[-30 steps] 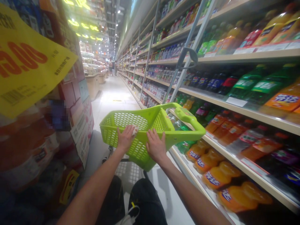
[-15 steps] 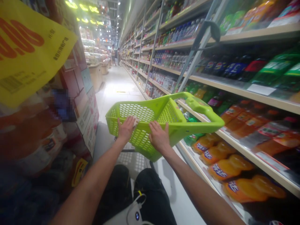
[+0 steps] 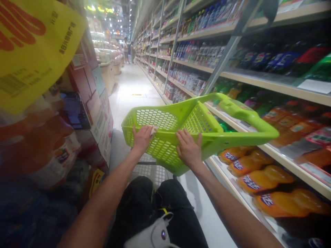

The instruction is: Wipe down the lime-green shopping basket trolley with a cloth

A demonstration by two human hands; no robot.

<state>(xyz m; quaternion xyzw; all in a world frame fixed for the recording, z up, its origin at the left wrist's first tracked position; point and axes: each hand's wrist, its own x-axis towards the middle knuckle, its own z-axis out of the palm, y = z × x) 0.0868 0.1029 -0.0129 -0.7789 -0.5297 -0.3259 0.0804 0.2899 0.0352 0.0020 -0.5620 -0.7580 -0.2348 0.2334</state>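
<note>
A bright green plastic shopping cart [image 3: 232, 139] with a honeycomb-holed basket stands sideways before my knees, its handle pointing right. On its near rim, toward the left, my left hand [image 3: 141, 139] presses a small crumpled white tissue [image 3: 154, 131] with fingers curled around it. My right hand [image 3: 189, 148] is hooked over the same rim farther right, fingers over the top edge and thumb apart. No goods show inside the basket. The undersides of both hands' fingers are partly hidden.
Drink shelves [image 3: 274, 86] run along the right, with orange soda bottles [image 3: 261, 179] lying low. Stacked cartons [image 3: 99, 127] and a yellow price sign [image 3: 36, 51] crowd the left. A white power bank [image 3: 150, 237] rests at my lap. A person [image 3: 126, 50] stands far down the aisle [image 3: 129, 81].
The cart and both hands have shifted right in view, and the handle reaches closer to the shelves. Both hands keep their places on the rim, the tissue still under the left.
</note>
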